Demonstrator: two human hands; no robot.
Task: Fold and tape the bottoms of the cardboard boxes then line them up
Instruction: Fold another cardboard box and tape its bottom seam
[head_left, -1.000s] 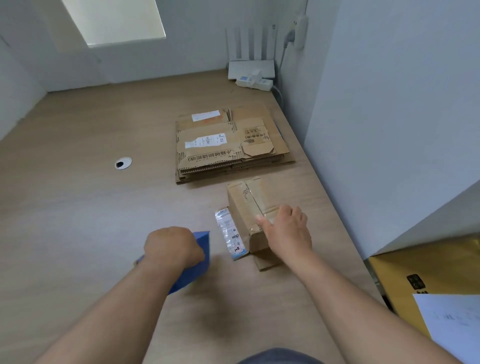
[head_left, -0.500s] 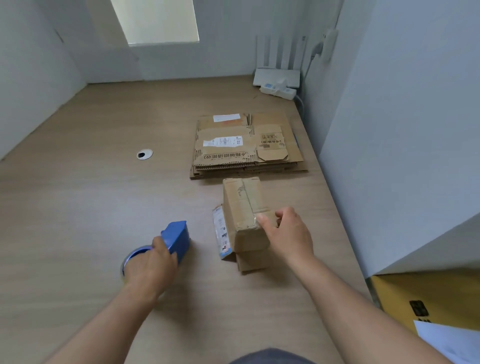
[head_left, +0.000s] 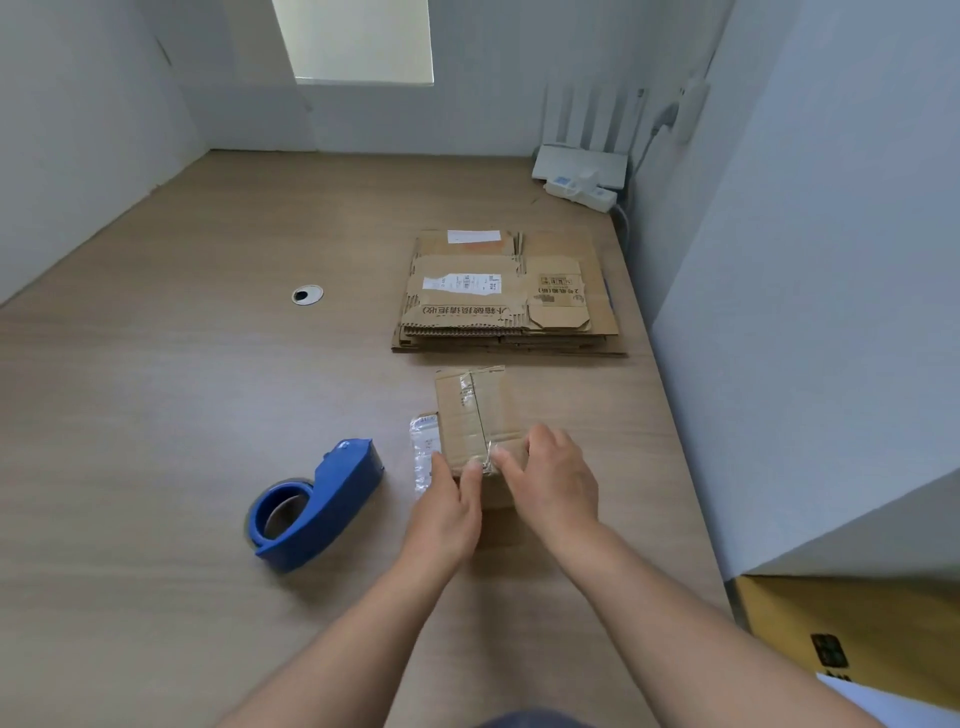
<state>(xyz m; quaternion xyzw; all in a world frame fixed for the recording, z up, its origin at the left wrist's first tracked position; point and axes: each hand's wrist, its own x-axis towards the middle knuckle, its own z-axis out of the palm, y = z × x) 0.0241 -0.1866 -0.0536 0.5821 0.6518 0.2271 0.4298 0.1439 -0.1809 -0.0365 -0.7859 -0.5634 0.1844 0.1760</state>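
Head: left hand (head_left: 448, 512) presses, right hand (head_left: 557, 486) holds box (head_left: 470, 415).

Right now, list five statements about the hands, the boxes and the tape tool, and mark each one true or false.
1. The blue tape dispenser lies on the table, in neither hand. True.
2. The left hand and the right hand both touch the near end of the small box. True.
3. The stack of flattened boxes lies nearer the person than the small box. False: it lies beyond it.
4. The small box's top seam is bare. False: clear tape runs along it.
5. The tape dispenser lies right of the small box. False: it lies to its left.
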